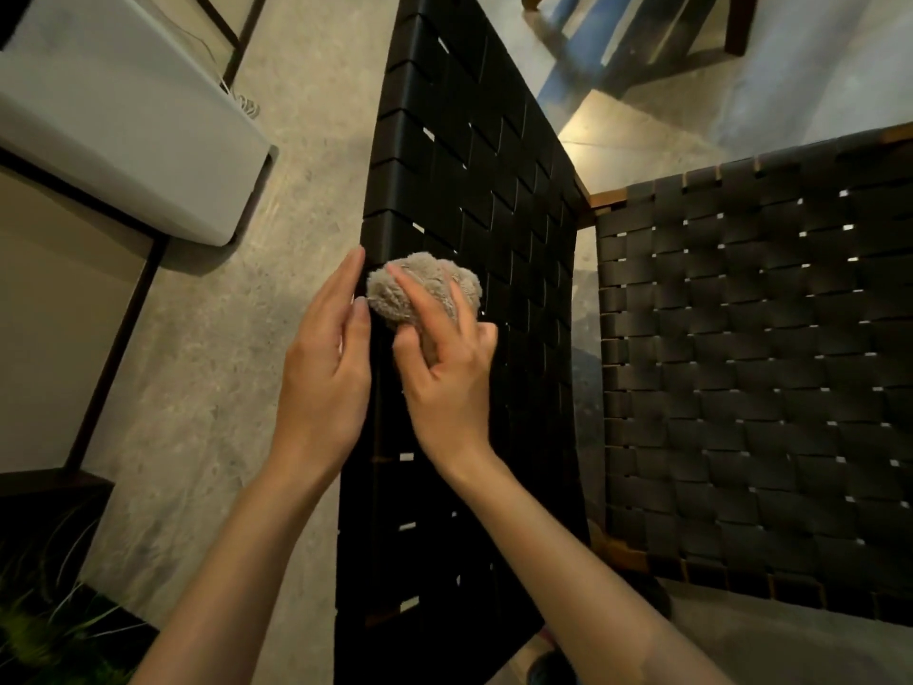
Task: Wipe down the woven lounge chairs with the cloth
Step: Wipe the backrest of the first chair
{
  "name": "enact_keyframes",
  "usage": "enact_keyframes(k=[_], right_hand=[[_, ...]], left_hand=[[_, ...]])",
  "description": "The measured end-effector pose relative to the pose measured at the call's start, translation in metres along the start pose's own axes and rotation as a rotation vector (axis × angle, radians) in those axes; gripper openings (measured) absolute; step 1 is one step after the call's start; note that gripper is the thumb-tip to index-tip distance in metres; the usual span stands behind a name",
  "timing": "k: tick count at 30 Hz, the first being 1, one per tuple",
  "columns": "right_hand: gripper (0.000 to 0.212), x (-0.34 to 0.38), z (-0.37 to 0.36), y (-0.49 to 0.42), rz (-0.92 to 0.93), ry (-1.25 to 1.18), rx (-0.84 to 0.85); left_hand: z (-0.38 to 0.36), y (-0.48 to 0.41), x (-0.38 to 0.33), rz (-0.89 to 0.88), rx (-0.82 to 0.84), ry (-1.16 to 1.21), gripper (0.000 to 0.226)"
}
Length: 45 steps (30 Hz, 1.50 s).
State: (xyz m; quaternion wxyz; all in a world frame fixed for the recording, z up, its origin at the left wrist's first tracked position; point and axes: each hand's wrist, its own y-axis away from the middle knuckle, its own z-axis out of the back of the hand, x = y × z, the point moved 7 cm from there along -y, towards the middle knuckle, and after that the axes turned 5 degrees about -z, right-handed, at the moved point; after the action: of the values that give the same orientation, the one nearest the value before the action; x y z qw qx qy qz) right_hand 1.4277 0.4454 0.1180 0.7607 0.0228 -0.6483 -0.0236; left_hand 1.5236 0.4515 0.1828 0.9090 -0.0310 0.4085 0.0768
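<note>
A black woven lounge chair stands below me, seen from above. Its backrest point(464, 155) runs up the middle of the view and its woven seat point(751, 368) spreads to the right. A bunched beige fluffy cloth point(425, 284) lies against the backrest near its left edge. My right hand point(444, 368) grips the cloth, fingers curled round it. My left hand point(326, 358) is flat with straight fingers, resting against the backrest's left edge just beside the cloth.
A white appliance point(123, 121) with a cord sits at the upper left on the concrete floor point(217, 388). A dark-framed panel point(113, 348) stands at the left. Green grass-like leaves point(44, 625) show at the bottom left. Another chair's wooden legs point(736, 27) appear at the top right.
</note>
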Motion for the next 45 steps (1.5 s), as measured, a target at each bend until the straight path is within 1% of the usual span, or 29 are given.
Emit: enact_keyframes(k=[2,5,7,10,13,16,17,19,21,23,25,27,30,32,33,35,37,39,40,42,45], right_hand=[[0.043,-0.018,0.005,-0.013,-0.039,0.031,-0.046],[0.043,-0.070,0.018,-0.029,-0.179,0.059,-0.098],[0.044,-0.105,0.026,-0.036,-0.233,0.090,-0.112],[0.045,-0.159,0.041,-0.044,-0.331,0.155,-0.130],[0.044,-0.219,0.059,-0.048,-0.564,0.201,-0.154],[0.044,-0.268,0.075,-0.043,-0.798,0.149,-0.159],[0.044,-0.279,0.079,-0.040,-0.853,0.131,-0.154],[0.044,-0.287,0.082,-0.036,-0.897,0.131,-0.133],[0.043,-0.279,0.080,-0.037,-0.883,0.134,-0.148],[0.041,-0.254,0.074,-0.038,-0.816,0.097,-0.177],[0.040,-0.212,0.063,-0.039,-0.682,0.028,-0.181],[0.042,-0.158,0.048,-0.041,-0.515,-0.027,-0.143],[0.042,-0.075,0.024,-0.057,-0.257,-0.050,-0.066],[0.042,-0.028,0.012,-0.081,-0.122,-0.044,-0.023],[0.042,-0.009,0.006,-0.094,-0.073,-0.040,-0.005],[0.040,0.016,-0.001,-0.117,-0.007,-0.006,-0.019],[0.041,0.023,-0.002,-0.130,0.037,0.026,-0.074],[0.042,0.010,0.000,-0.132,0.053,0.019,-0.129],[0.041,-0.005,0.003,-0.133,0.026,0.011,-0.156],[0.041,-0.047,0.012,-0.136,-0.088,0.005,-0.198],[0.048,-0.118,0.029,-0.140,-0.258,0.031,-0.196]], left_hand=[[-0.010,-0.016,-0.004,-0.015,0.044,-0.075,0.045],[-0.026,-0.037,-0.007,-0.041,0.095,-0.220,0.050],[-0.031,-0.049,-0.008,-0.065,0.094,-0.296,0.055],[-0.033,-0.060,-0.007,-0.103,0.084,-0.343,0.058],[-0.034,-0.064,-0.007,-0.128,0.073,-0.348,0.058],[-0.035,-0.065,-0.006,-0.138,0.057,-0.349,0.057],[-0.035,-0.066,-0.006,-0.138,0.051,-0.348,0.056],[-0.035,-0.065,-0.006,-0.142,0.037,-0.345,0.056],[-0.035,-0.066,-0.007,-0.144,0.025,-0.336,0.055],[-0.034,-0.066,-0.008,-0.134,0.012,-0.310,0.054],[-0.032,-0.066,-0.008,-0.116,-0.009,-0.261,0.052],[-0.028,-0.068,-0.008,-0.091,-0.039,-0.205,0.048],[-0.014,-0.075,-0.011,-0.062,-0.118,-0.108,0.040],[-0.005,-0.086,-0.012,-0.036,-0.165,-0.062,0.036],[-0.003,-0.092,-0.013,-0.026,-0.162,-0.051,0.036],[-0.006,-0.104,-0.017,-0.032,-0.105,-0.051,0.038],[-0.012,-0.116,-0.019,-0.039,-0.056,-0.068,0.041],[-0.016,-0.125,-0.017,-0.037,-0.043,-0.114,0.044],[-0.019,-0.130,-0.016,-0.041,-0.030,-0.147,0.044],[-0.028,-0.137,-0.016,-0.064,0.017,-0.223,0.047],[-0.041,-0.144,-0.015,-0.100,0.064,-0.311,0.056]])
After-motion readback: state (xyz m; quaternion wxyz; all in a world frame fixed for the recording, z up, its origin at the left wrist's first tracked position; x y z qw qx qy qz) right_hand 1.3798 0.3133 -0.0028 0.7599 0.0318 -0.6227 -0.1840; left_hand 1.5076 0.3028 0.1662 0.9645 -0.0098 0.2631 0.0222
